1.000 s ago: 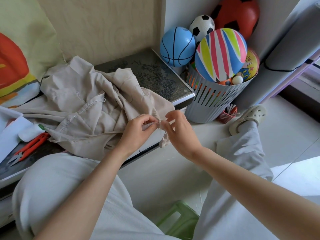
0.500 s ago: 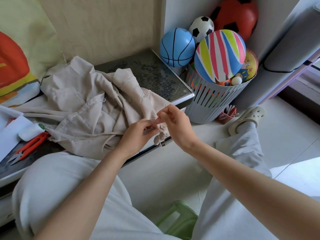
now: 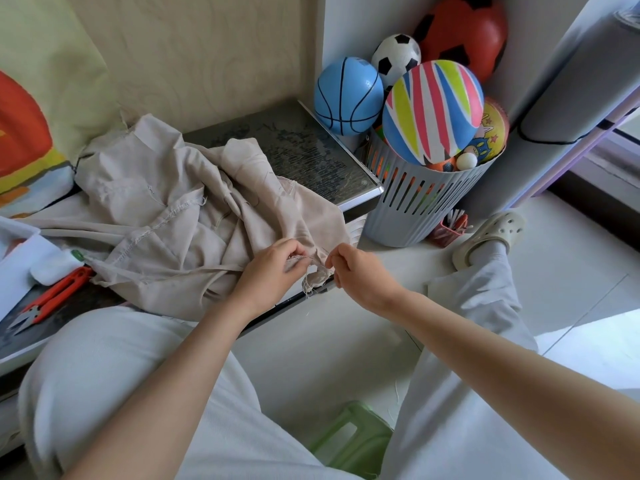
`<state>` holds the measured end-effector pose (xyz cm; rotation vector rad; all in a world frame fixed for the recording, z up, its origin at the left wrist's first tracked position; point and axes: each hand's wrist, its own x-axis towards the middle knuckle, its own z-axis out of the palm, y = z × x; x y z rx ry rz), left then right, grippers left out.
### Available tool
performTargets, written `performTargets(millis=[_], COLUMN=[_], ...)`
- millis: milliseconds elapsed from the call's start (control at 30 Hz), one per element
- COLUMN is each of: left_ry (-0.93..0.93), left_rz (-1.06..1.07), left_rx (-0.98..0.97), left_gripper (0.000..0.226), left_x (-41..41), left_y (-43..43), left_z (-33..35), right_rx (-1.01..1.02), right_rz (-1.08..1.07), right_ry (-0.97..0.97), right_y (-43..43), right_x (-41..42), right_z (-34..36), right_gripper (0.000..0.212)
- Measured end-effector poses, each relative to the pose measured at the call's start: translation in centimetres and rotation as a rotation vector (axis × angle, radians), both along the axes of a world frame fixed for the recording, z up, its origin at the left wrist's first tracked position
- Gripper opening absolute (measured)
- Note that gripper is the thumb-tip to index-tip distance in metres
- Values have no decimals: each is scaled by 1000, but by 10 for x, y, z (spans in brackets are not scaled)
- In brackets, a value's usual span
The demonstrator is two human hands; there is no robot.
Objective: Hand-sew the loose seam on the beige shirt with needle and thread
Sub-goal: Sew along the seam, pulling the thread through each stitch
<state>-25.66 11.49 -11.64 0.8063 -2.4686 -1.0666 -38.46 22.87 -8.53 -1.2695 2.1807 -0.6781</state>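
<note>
Grey basket (image 3: 426, 202): striped ball (image 3: 433, 112), yellow ball (image 3: 493, 131) and small white ball (image 3: 466, 161) on top. 3 more balls behind: blue (image 3: 348, 95), black-and-white (image 3: 398, 57), red (image 3: 464, 32). 1 shirt (image 3: 173, 220), heaped on table (image 3: 311, 150). Left hand (image 3: 273, 268) pinches its frayed seam at the table edge. Right hand (image 3: 360, 271) is just beside, fingers curled; can't tell if it holds anything. 1 pair of snips (image 3: 52, 299).

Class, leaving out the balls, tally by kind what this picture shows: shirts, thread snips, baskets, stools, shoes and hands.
beige shirt: 1
orange thread snips: 1
grey basket: 1
green stool: 1
shoe: 1
hands: 2 (left hand, right hand)
Total: 7
</note>
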Motion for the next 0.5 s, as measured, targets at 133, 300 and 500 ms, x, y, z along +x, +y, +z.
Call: performTargets(millis=[133,300,500], left_ry=[22,0,-51], left_rz=[-24,-14,-24], left_rx=[10,5,38], left_gripper=[6,4,8], left_x=[2,2,3], left_y=[-3,-2,0], left_z=[1,2,2], right_rx=[-21,17,6], right_rz=[-18,-183,-271], right_ry=[18,-12,-41], right_y=[2,5,8], right_x=[-2,-17,-24], right_z=[0,-3,-8], right_gripper=[21,27,23])
